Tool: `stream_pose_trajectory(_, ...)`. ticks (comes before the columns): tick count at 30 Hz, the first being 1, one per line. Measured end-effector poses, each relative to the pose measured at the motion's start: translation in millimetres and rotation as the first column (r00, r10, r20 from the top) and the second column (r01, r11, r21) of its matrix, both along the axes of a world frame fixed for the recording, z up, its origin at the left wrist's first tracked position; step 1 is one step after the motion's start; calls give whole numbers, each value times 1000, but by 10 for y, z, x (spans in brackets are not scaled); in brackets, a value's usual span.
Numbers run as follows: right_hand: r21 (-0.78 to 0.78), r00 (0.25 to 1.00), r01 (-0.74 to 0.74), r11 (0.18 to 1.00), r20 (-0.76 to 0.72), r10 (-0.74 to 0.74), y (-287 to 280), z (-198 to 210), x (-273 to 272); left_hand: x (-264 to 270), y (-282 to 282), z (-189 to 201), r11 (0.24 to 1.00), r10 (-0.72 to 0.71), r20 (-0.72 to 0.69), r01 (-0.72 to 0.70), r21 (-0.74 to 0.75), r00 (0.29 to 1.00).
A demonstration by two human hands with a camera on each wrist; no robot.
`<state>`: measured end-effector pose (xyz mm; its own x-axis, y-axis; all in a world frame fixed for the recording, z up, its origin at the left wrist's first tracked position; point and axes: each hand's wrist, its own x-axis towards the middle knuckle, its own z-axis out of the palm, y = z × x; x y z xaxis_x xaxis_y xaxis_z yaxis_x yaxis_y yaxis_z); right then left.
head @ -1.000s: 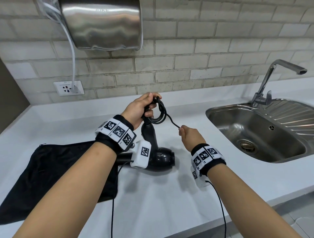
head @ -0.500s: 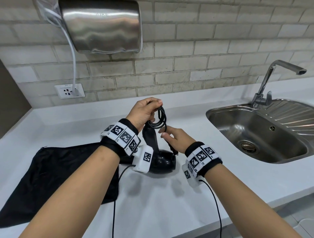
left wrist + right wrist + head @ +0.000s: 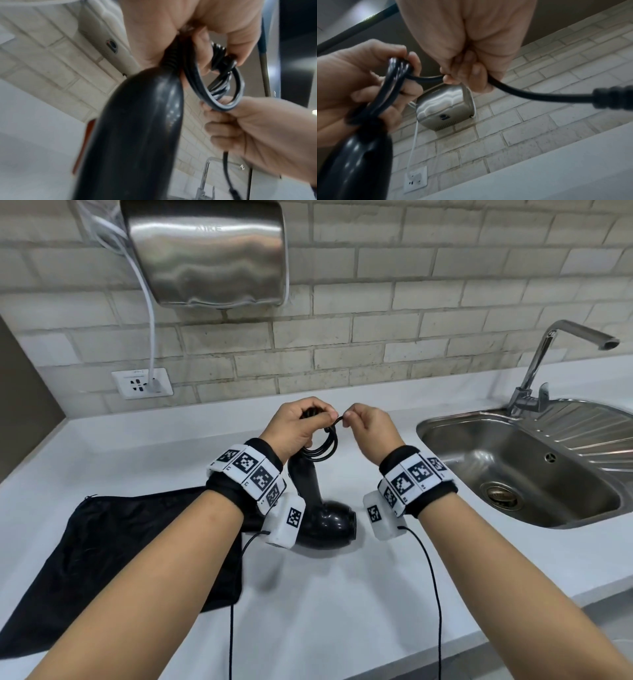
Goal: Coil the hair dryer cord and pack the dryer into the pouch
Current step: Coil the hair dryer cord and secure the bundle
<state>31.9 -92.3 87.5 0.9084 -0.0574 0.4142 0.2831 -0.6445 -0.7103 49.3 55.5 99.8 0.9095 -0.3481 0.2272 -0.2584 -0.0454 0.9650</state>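
The black hair dryer (image 3: 323, 515) stands head-down on the white counter (image 3: 342, 604), its handle (image 3: 137, 128) pointing up. My left hand (image 3: 298, 426) grips the coiled black cord (image 3: 323, 448) at the top of the handle, several loops hanging from its fingers (image 3: 238, 44). My right hand (image 3: 368, 429) pinches the cord's free end (image 3: 426, 78) right beside the left hand. The plug end (image 3: 614, 98) trails out past the right hand. The black zip pouch (image 3: 113, 546) lies flat on the counter to the left, partly under my left forearm.
A steel sink (image 3: 513, 467) with a tap (image 3: 561, 350) is set into the counter at the right. On the brick wall hang a steel hand dryer (image 3: 209, 251) and a socket (image 3: 144, 383) with a white lead. Thin sensor cables (image 3: 431, 594) drop from both wrists.
My right hand rose from beside the dryer's handle to the top of the coil, carrying the cord's free end up to the left hand. The left hand stayed on the coil.
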Motion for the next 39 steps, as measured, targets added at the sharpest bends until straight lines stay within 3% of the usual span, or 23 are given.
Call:
stream_pose_trajectory(3, -1, 997, 63, 998, 34, -63, -66, 150, 8, 16, -16, -7, 998, 12, 17, -13, 59, 1000)
stream_pose_trajectory(9, 73, 984, 42, 996, 171, -54, -3, 338, -106, 50, -46, 13, 999, -13, -22, 14, 51, 1000)
stream_pose_trajectory(17, 230, 986, 18, 973, 160, -56, 67, 246, -148, 56, -2, -32, 987, -107, 34, 102, 126, 994)
stream_pose_trajectory(22, 127, 979, 2, 992, 203, -28, 75, 198, -214, 67, 10, -47, 998, -52, -11, 53, 19, 999)
stream_pose_trajectory(25, 19, 990, -20, 1000, 138, 17, 1, 62, -225, 43, 19, -58, 997, -24, -33, 22, -69, 999)
stream_pose_trajectory(29, -89, 991, -13, 996, -130, 1, -194, -269, -124, 23, 27, -64, 995, -6, -37, 2, -99, 999)
stream_pose_trajectory(33, -347, 958, 78, 934, -234, -167, -341, -582, -106, 24, 19, -81, 994, 36, -42, -40, -106, 998)
stream_pose_trajectory(34, -352, 954, 84, 932, -241, -177, -354, -604, -126, 30, 16, -87, 993, 43, -44, -47, -108, 998)
stream_pose_trajectory(39, -34, 938, 25, 999, -344, -35, -338, -438, -242, 56, 15, -98, 990, 74, -40, -78, -118, 996)
